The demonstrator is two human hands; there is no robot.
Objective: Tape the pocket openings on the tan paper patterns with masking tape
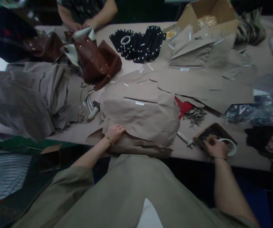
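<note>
My left hand [116, 133] is at the near edge of a beige fabric panel [138, 115], its fingers drawn together on the cloth. That panel tops a stack of similar pieces and has a dark slit with a small white label [139, 103] below it. To the right, my right hand [216, 148] reaches into a small open box [226, 134], fingers bent together; what they hold, if anything, is hidden. A white tape roll [231, 147] stands against the box beside that hand. Thread snips [185, 139] lie between the stack and the box.
Brown leather bags [91, 58] and heaped beige fabric [31, 95] lie left. Across the table, a person's hands [86, 24] are at work. Polka-dot fabric [141, 44] and a cardboard box [207, 14] sit behind. Small metal pieces [195, 116] and plastic bags [264, 107] lie right.
</note>
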